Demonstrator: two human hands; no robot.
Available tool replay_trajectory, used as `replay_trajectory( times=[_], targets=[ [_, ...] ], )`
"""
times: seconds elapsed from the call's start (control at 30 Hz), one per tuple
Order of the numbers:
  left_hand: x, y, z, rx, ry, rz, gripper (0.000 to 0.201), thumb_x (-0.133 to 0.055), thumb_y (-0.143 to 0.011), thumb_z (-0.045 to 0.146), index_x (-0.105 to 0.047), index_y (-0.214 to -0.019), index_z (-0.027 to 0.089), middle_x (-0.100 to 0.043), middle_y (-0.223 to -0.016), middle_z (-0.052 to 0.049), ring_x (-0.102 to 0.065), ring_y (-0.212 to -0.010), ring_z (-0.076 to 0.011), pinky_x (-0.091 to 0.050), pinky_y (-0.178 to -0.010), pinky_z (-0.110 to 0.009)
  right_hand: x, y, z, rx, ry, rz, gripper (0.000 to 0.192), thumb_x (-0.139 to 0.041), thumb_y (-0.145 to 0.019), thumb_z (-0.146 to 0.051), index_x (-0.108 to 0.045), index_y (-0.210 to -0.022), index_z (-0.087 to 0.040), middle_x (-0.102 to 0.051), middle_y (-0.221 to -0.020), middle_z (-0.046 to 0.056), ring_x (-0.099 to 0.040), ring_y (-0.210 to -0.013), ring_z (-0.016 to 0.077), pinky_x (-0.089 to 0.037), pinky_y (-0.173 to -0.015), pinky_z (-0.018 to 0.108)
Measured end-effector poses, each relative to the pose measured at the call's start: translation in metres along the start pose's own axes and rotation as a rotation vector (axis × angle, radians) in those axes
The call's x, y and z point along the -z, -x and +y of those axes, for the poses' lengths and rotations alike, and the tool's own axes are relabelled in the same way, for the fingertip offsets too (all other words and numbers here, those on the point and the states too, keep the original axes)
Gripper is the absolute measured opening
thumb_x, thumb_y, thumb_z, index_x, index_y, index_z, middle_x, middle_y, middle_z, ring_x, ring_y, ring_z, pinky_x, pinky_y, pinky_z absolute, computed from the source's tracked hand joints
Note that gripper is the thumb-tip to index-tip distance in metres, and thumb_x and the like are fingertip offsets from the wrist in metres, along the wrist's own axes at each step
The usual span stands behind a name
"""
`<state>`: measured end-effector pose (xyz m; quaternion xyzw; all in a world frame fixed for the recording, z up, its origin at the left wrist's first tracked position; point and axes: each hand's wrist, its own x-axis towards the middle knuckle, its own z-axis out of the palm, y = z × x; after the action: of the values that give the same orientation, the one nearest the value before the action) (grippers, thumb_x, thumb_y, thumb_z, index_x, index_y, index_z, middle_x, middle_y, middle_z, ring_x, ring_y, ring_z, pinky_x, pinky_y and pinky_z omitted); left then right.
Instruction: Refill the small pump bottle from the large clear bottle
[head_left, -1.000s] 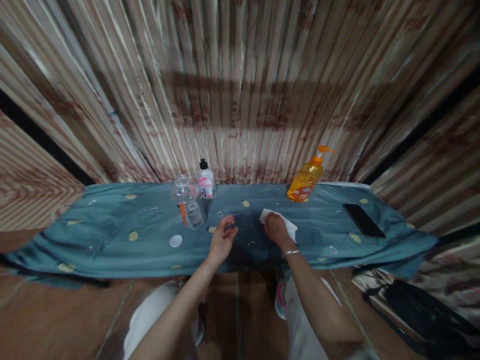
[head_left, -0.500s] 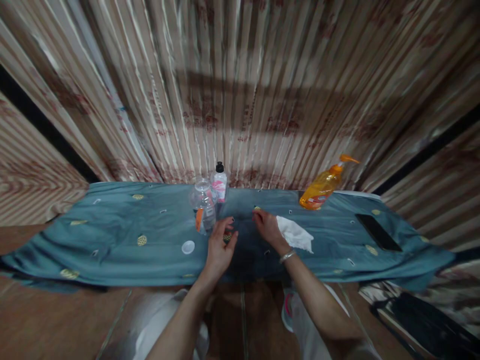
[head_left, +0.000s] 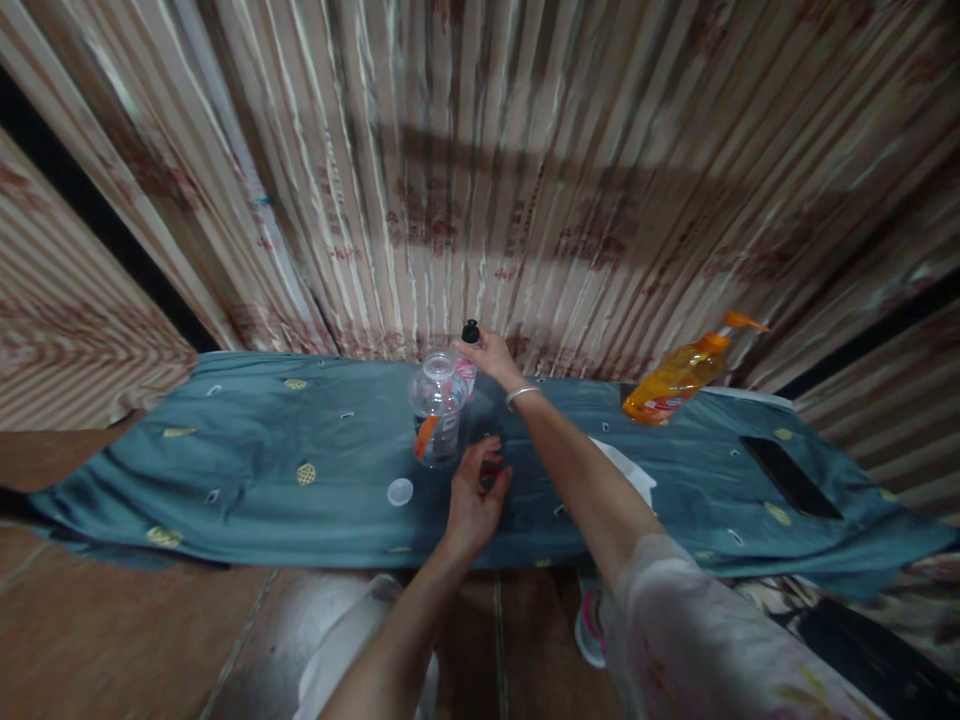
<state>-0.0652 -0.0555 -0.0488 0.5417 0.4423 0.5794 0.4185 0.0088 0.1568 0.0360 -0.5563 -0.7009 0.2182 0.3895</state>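
- Right hand (head_left: 491, 352) stretched to the back of the table (head_left: 225, 470), fingers closing round the small black-capped bottle (head_left: 467, 362); not yet lifted.
- Left hand (head_left: 474, 492) half curled, holding nothing, just beside the clear plastic bottle (head_left: 436, 408), its white cap (head_left: 400, 491) off and lying near.
- White tissue (head_left: 634, 478) under the right forearm; orange soap dispenser (head_left: 679, 378) and black phone (head_left: 791, 477) well apart.
- Clear bottle close in front of the small one.

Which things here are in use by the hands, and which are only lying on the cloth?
In use:
- small bottle, grasped by right hand
- clear bottle, open, near left hand
- white cap

Lying about:
- orange soap bottle
- phone
- white tissue
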Motion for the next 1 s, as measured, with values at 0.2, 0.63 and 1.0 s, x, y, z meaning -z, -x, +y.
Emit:
replay_trajectory(
  times=[0.2,0.63,1.0],
  targets=[
    [-0.006,0.003,0.001,-0.008,-0.032,-0.01,0.046,-0.067,-0.085,0.021,-0.061,-0.131,0.021,-0.064,-0.132,-0.015,-0.067,-0.117,-0.0272,-0.058,-0.096,-0.044,0.045,0.064,0.011,0.041,0.045,0.206,0.032,-0.066,-0.09,-0.051,-0.071,-0.096,-0.02,-0.075,-0.088,0.004,-0.067,-0.082,0.0209,-0.049,-0.079,0.028],
    [-0.035,-0.013,0.001,-0.108,-0.216,0.063,0.111,-0.085,-0.065,0.025,-0.025,-0.157,0.011,-0.033,-0.163,-0.029,-0.034,-0.154,-0.0413,-0.028,-0.127,-0.055,0.067,0.186,-0.026,-0.009,-0.238,0.307,0.033,-0.067,-0.088,-0.055,-0.072,-0.093,-0.023,-0.075,-0.089,0.004,-0.068,-0.082,0.0225,-0.053,-0.078,0.033],
    [-0.031,-0.013,0.026,0.028,-0.08,-0.132,0.091,-0.085,-0.058,0.019,-0.048,-0.141,0.019,-0.069,-0.125,-0.011,-0.068,-0.114,-0.0305,-0.053,-0.104,-0.046,0.081,0.174,-0.009,-0.08,-0.429,0.199,0.03,-0.073,-0.08,-0.051,-0.068,-0.071,-0.023,-0.067,-0.066,-0.002,-0.06,-0.066,0.0182,-0.049,-0.064,0.03]
  ],
)
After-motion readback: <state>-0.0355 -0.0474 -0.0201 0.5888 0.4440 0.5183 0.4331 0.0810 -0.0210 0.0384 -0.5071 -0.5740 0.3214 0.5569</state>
